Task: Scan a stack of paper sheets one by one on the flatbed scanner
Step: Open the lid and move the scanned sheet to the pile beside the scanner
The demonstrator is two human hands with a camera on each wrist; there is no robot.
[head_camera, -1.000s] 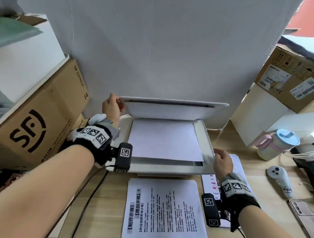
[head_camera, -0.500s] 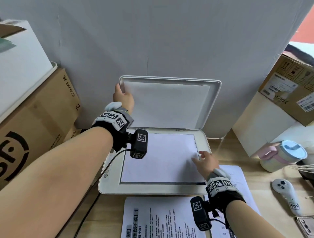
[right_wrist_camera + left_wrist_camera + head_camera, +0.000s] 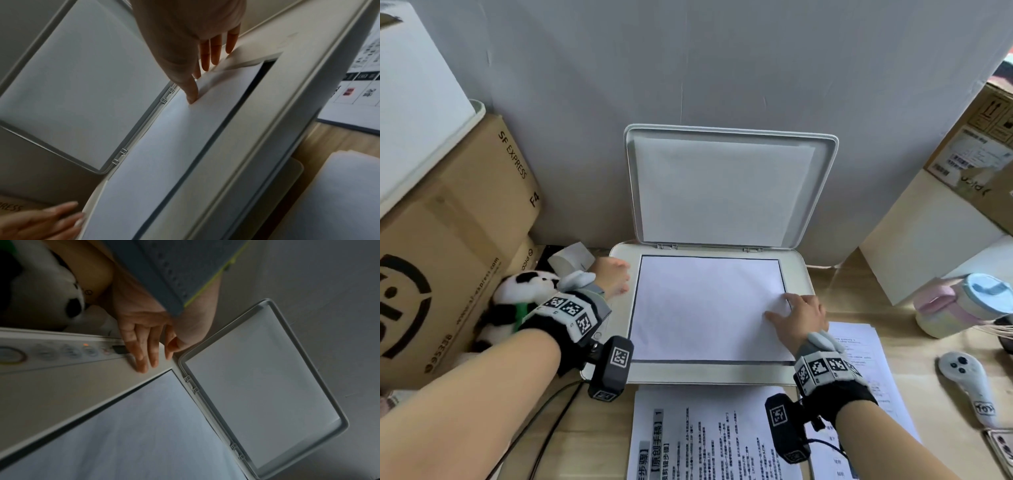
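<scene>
Sheet (image 3: 705, 308) edge pinched in right grip (image 3: 801, 317); I'd peel it up slowly, left grip (image 3: 613, 275) slack at scanner (image 3: 796, 270) edge.

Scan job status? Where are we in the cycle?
Done: the lid is up and a sheet lies blank side up on the scanner glass.
In hand: the right hand is lifting the sheet's right edge; the left hand rests open on the left bezel.
Left: a front pile and a right pile of printed sheets; I cannot tell which one is already scanned.
</scene>
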